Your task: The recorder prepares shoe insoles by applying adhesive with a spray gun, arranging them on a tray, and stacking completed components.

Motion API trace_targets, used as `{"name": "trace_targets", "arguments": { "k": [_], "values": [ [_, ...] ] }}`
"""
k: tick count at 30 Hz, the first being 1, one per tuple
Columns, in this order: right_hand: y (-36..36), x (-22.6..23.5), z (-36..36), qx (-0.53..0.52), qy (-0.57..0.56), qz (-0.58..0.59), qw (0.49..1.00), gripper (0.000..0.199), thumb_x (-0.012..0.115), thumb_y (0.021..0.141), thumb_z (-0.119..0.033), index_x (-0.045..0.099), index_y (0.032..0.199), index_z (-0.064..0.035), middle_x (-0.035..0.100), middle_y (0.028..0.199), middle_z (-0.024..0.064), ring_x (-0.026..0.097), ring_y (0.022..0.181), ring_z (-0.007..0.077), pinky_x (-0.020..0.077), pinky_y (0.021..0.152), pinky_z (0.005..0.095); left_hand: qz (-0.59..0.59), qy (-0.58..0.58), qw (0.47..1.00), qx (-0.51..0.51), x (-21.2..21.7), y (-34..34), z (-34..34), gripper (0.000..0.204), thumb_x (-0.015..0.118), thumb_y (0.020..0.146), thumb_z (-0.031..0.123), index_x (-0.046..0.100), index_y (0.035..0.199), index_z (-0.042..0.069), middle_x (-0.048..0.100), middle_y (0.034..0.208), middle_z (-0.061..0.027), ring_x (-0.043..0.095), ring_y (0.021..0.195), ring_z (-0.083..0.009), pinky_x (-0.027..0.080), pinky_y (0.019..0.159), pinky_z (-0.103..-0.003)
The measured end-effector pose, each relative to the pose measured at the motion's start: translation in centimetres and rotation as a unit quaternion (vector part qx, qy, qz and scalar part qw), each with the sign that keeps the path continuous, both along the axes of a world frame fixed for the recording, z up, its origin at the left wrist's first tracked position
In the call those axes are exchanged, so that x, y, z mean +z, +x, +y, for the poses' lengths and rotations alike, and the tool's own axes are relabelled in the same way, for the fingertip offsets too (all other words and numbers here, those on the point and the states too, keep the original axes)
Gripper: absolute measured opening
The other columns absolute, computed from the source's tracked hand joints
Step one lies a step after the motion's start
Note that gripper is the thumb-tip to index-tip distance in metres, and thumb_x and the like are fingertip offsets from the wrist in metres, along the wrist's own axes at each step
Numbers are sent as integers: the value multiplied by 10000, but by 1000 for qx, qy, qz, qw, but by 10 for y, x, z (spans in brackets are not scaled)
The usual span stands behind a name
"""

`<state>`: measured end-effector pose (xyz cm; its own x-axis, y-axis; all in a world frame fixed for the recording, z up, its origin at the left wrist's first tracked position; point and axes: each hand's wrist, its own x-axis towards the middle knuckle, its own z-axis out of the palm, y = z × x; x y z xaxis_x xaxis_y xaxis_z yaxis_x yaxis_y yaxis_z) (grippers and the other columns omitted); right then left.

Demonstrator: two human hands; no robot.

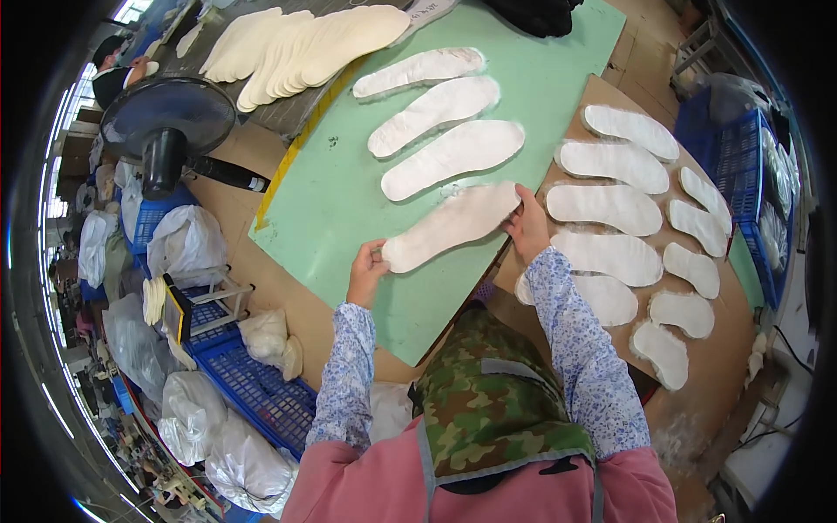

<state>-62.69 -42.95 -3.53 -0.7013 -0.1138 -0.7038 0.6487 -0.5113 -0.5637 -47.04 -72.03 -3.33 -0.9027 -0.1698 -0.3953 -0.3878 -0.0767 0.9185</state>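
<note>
A white fleecy insole [449, 228] lies slantwise between my hands, over the near part of the green table [323, 235]. My left hand [366, 272] pinches its left end between thumb and fingers. At the other end, my right hand [528, 225] grips the edge, thumb on top. Just beyond it three more white insoles [453, 160] rest in a slanted row on the green surface. To my right, several finished-looking white insoles [605, 209] are laid out side by side on a brown board [575, 105]. Whether the held insole touches the table I cannot tell.
Cream insole blanks [305, 52] are fanned out on a dark conveyor-like surface at the far left. A black fan [166, 131] stands left of the table. Blue crates [253, 375] and plastic bags [248, 462] sit lower left; another blue crate [741, 166] is far right. A person works at the far left.
</note>
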Motion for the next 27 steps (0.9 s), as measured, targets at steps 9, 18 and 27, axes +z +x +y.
{"name": "trace_targets", "arguments": {
  "k": [9,18,27],
  "values": [
    [14,1,11,58,92,-2,994,462,553,852,-406,570,1161,-63,590,1106,66,554,983,191,427,827,355,-35,-84,996,-13,-4,-25,-22,513,517,791,-40,425,1290,34,573,905,-70,575,811,-146,487,735,-277],
    [7,38,-53,182,32,26,982,462,516,894,-359,506,1196,-11,607,1086,109,586,941,192,469,824,366,15,-23,999,32,87,-6,-50,501,517,790,-8,444,1284,26,567,956,-57,552,914,-148,436,862,-291],
    [-44,71,-186,317,56,127,938,425,536,883,-342,532,1168,-27,638,1058,89,609,926,170,460,798,306,88,-28,994,55,138,-33,-148,497,527,823,38,433,1311,39,565,1092,-64,544,1013,-151,430,909,-298]
  ]
}}
